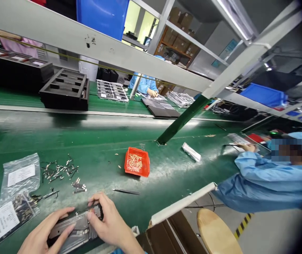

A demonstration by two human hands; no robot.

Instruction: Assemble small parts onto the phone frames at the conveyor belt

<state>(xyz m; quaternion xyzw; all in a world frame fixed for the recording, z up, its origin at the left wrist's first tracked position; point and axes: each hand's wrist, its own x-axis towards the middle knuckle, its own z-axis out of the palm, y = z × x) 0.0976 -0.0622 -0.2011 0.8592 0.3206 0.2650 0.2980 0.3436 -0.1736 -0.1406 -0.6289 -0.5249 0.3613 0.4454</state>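
Note:
At the near edge of the bench I hold a flat phone housing (80,227) with a grey metallic inside and dark edges. My left hand (45,231) is closed around its left end, thumb along the near side. My right hand (110,220) grips the right end, its thumb and fingers pressing by the corner. Just beyond lie a small cluster of connector parts (79,186) and a loose pile of thin dark parts with metal ends (58,171). Tweezers (126,192) rest beyond my right hand.
A red tray (148,165) of small pale pieces stands mid-bench. Labelled plastic bags (21,176) lie left. A white packet (191,152) is near a green slanted post (185,120). Black foam trays (66,88) sit behind. A co-worker (270,180) works at right, near a stool (217,233).

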